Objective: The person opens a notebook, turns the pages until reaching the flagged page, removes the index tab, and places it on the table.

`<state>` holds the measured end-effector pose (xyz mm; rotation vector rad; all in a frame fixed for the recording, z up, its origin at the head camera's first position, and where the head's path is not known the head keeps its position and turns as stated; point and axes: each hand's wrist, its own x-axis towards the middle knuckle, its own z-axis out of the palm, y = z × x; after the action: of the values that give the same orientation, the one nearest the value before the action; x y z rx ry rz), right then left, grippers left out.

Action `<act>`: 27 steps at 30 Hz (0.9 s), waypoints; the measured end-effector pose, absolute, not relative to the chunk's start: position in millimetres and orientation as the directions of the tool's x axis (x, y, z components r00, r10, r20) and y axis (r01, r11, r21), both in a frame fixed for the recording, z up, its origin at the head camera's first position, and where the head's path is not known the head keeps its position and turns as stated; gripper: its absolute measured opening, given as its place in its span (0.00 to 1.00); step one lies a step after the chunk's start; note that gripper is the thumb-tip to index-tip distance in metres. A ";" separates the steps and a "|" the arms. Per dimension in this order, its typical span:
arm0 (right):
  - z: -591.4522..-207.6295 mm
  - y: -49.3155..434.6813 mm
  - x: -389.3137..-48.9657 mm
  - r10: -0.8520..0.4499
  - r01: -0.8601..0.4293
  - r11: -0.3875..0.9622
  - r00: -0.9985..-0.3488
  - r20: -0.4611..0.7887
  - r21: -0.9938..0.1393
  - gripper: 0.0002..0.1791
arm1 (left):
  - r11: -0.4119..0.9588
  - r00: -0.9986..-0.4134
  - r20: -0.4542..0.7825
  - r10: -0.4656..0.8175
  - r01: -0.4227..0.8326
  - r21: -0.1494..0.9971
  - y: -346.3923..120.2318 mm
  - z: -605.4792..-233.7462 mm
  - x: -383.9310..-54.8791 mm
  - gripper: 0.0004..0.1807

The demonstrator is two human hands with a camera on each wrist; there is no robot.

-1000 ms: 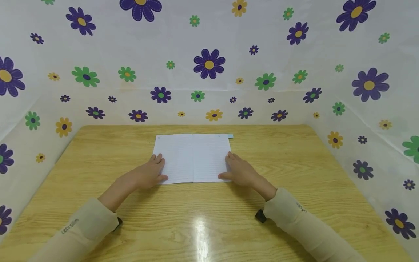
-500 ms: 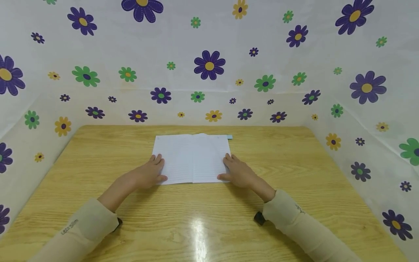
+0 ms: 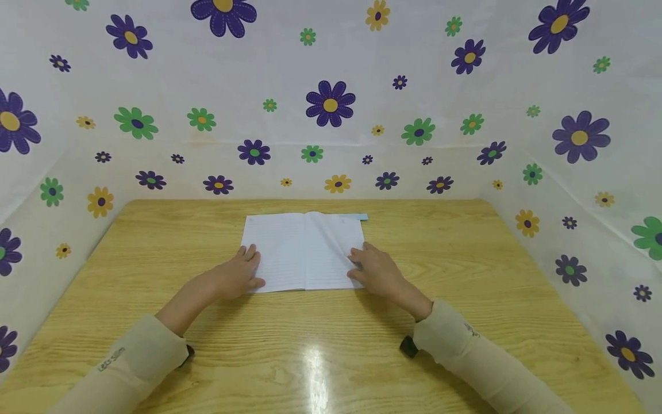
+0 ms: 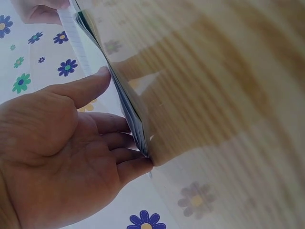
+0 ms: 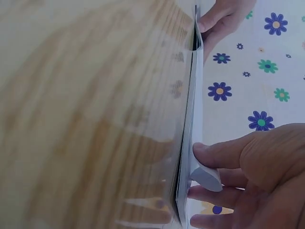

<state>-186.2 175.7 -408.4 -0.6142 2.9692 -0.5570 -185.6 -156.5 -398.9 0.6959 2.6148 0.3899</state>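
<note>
An open notebook (image 3: 274,250) with white lined pages lies on the wooden table, a light blue tab (image 3: 364,217) sticking out at its top right. My left hand (image 3: 235,273) rests on the left page's outer edge, thumb and fingers spread. At the opposite edge, my right hand (image 3: 380,269) pinches a right-hand page (image 3: 328,241) between thumb and fingers. That page bends up in a diagonal fold across the right side. In the right wrist view its curled edge (image 5: 207,179) shows between the thumb (image 5: 224,150) and fingers.
The wooden table (image 3: 248,356) runs around the notebook. White cloth (image 3: 217,75) printed with purple, green and yellow flowers stands behind it and along both sides. A dark wrist strap piece (image 3: 408,347) shows below the right sleeve.
The right fingers have drawn inward and curled, and the right page has gone from flat to lifted and folded diagonally. My left hand stays in place.
</note>
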 end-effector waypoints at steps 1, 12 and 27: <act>-409.0 174.9 -186.0 -0.379 -0.365 0.856 -0.925 0.036 -0.367 0.21 | 0.837 -0.793 -0.310 0.524 0.411 0.362 -156.5 -399.3 -185.8 0.39; -405.2 171.9 -177.5 -0.258 -0.259 0.764 -0.962 0.089 -0.591 0.15 | 0.834 -0.792 -0.304 0.529 0.421 0.356 -156.1 -399.7 -185.9 0.38; -409.8 190.7 -190.5 -0.059 0.034 0.503 -0.996 -0.073 -0.864 0.39 | 0.834 -0.789 -0.308 0.532 0.426 0.351 -157.7 -397.3 -184.5 0.38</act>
<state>-190.5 190.7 -409.8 -0.0224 2.6417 -1.5217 -184.5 -157.7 -397.3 0.7145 2.6168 0.3712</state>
